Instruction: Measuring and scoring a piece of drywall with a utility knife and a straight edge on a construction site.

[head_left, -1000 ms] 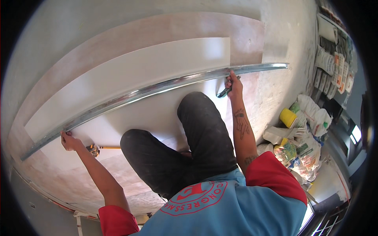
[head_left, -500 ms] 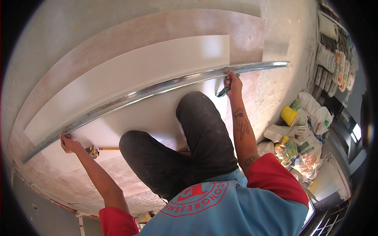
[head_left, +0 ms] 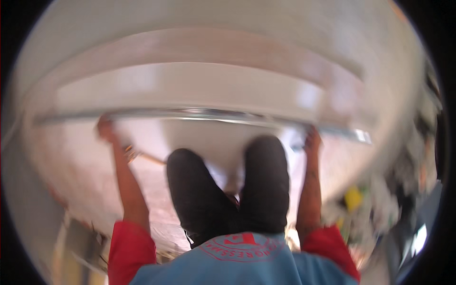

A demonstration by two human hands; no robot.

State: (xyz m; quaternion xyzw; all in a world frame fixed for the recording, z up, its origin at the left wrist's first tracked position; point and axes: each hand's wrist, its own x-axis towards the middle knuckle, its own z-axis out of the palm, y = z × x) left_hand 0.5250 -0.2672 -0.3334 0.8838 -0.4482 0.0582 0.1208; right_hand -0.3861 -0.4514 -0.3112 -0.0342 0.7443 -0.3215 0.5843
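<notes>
A long shiny metal channel (head_left: pixel 201 114) lies crosswise before my knees, above a large white board (head_left: pixel 190 83). Near its left end, my left hand (head_left: pixel 106 129) is closed on the edge. Toward the other end, my right hand (head_left: pixel 312 138) grips the channel too. A dark greenish hand tool (head_left: pixel 298 145) shows beside the right fingers, too smeared for its kind to be told. Next to my left forearm sits a yellow and black tape measure (head_left: pixel 129 153), its yellow blade (head_left: pixel 152 158) drawn out toward my left knee.
Under the white board lies a larger pinkish board (head_left: pixel 213 45) on a pale concrete floor (head_left: pixel 266 16). Filled bags and sacks (head_left: pixel 382 204) are heaped at the right, with a yellow container (head_left: pixel 353 198) among them. A grey wall (head_left: pixel 26 190) stands at the left.
My view has turned, so the channel, slanted before, now runs nearly level across it. Both hands stay on the channel. The picture has become blurred.
</notes>
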